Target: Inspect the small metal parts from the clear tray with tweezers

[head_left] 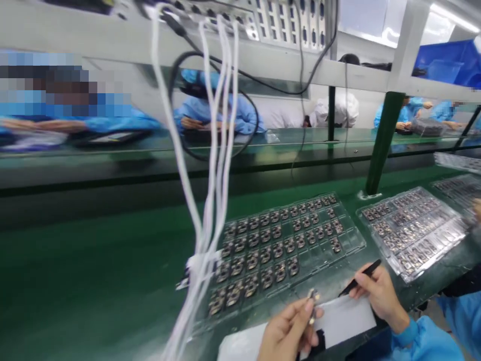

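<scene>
My left hand (289, 331) is low in the middle, its fingers pinched on a small metal component (313, 301) held upright over a white sheet (345, 318). My right hand (378, 293) is to its right and grips black tweezers (361, 283) that point down-left toward the component. Just beyond both hands lies a clear plastic tray (349, 240) with several rows of the same small components (270, 250). A blue sleeve covers my right forearm.
A bundle of white cables (210, 200) hangs down left of the tray. A second filled tray (413, 230) lies to the right, more trays beyond it. A green post (381, 145) stands behind. People in blue coats work across the green bench (75, 281).
</scene>
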`<state>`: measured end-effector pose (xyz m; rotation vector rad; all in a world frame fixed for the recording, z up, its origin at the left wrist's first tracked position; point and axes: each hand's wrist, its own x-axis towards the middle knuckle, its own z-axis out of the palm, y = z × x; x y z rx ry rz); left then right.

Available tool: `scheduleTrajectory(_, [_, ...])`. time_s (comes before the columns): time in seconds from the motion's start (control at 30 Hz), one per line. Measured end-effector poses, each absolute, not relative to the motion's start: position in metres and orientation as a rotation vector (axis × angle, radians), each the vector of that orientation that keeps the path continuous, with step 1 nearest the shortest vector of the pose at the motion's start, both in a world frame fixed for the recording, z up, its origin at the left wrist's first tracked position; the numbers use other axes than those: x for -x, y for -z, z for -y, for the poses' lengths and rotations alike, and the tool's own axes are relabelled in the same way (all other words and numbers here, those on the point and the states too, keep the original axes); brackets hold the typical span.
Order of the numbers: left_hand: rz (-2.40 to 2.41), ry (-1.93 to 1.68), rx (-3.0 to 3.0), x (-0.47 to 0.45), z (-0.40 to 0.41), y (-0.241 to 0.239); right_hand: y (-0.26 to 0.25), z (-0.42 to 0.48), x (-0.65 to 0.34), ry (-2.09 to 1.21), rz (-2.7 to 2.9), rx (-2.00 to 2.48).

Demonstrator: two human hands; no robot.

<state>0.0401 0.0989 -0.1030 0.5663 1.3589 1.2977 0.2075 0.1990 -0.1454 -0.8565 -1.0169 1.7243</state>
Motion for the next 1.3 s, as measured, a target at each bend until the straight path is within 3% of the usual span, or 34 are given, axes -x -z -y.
scheduleTrajectory(0.37, [-1.230,-1.215,-0.431,-0.048,-0.102,0.125,0.142,-0.189,-0.197,-1.778,0.915,0.994])
scheduleTrajectory(0.77, [-1.186,-1.225,-0.416,-0.047,-0.099,0.124,0.135,-0.175,-0.191,-1.617,1.294,1.030])
scheduleTrajectory(1.3, [-1.149,-1.238,-0.478,-0.047,-0.098,0.125,0.139,-0.176,-0.189,-1.674,1.356,1.075])
